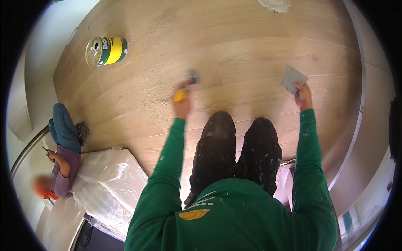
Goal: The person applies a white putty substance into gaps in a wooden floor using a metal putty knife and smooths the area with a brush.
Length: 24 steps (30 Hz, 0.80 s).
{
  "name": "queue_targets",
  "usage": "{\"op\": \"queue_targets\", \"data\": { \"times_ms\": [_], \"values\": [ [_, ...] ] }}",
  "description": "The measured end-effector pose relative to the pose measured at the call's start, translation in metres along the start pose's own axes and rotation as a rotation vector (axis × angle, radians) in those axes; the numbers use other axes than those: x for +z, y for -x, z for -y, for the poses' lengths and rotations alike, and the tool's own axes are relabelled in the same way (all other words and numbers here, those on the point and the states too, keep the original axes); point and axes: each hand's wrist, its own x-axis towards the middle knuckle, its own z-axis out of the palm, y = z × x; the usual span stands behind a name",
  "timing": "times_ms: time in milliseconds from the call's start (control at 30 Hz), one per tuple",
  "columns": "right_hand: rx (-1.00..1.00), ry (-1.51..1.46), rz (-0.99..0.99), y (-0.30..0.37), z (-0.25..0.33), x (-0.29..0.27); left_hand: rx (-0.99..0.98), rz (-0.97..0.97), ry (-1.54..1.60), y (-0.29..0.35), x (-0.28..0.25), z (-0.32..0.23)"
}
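My left hand [182, 104] is closed round a small tool [180, 96] with a yellow body and a dark end. Motion blurs it, so I cannot tell its exact kind. Out to the right, my right hand [304, 99] grips a flat, grey, roughly square piece [293, 78] by its lower corner, with the thumb over its face. Both hands are above a wood-look floor [243, 46], ahead of my knees. Pale crumbs and dust [155, 94] lie on the boards left of my left hand.
A green and yellow metal can [109, 51] lies at the far left. Someone in a purple top [70, 169] is at the left, beside plastic-wrapped furniture [111, 171]. A whitish patch [275, 5] shows at the far edge. A pale wall [383, 100] bounds the right.
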Motion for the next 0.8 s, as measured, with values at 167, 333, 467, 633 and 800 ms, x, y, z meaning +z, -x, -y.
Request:
{"op": "queue_targets", "data": {
  "times_ms": [167, 333, 467, 633, 800],
  "values": [
    [0.189, 0.169, -0.002, 0.01, -0.018, 0.04, -0.007, 0.231, 0.121, 0.007, 0.089, -0.025],
    [0.125, 0.403, 0.207, 0.0, -0.014, 0.054, 0.147, -0.279, -0.234, -0.045, 0.001, 0.01],
    [-0.098, 0.682, 0.147, -0.052, -0.013, 0.075, 0.33, -0.378, -0.414, -0.041, 0.013, 0.034],
    [-0.521, 1.002, -0.027, -0.081, -0.014, 0.141, 0.316, -0.281, -0.674, -0.043, 0.062, 0.089],
    [-0.56, 1.189, 0.159, -0.052, -0.05, 0.216, 0.304, -0.268, -0.735, -0.044, 0.077, 0.099]
  ]
}}
